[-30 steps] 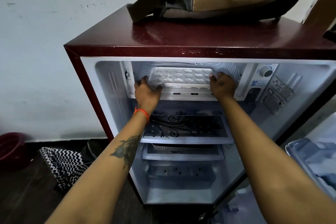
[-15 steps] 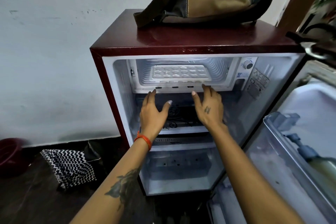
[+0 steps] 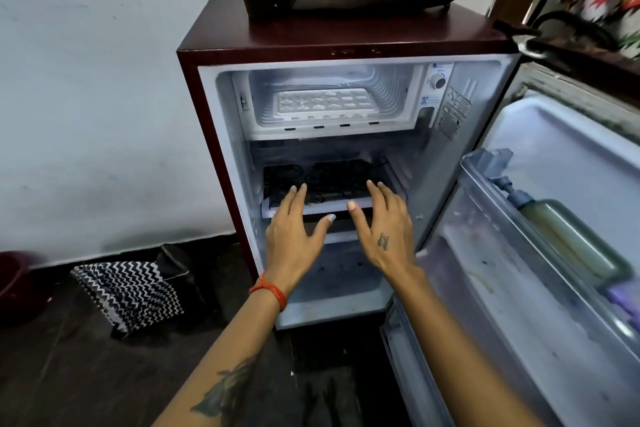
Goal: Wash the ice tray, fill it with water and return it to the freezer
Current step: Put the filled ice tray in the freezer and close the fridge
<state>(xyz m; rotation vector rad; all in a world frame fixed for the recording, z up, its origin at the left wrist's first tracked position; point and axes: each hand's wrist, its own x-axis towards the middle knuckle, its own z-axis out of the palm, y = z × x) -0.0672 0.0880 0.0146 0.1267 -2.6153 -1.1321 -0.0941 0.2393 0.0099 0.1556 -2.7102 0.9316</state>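
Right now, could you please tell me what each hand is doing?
Left hand: open, fingers straight, holding nothing.
Right hand: open, fingers straight, holding nothing.

Orange wrist thread (image 3: 269, 289); forearm tattoo (image 3: 227, 392); bare arms.

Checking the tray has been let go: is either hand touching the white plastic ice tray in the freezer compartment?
Apart. The head view shows the white plastic ice tray in the freezer compartment, with the left hand and right hand open well below it.

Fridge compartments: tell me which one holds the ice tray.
The top one, the freezer compartment beside the dial: the white ice tray lies flat inside. The shelves below hold no tray.
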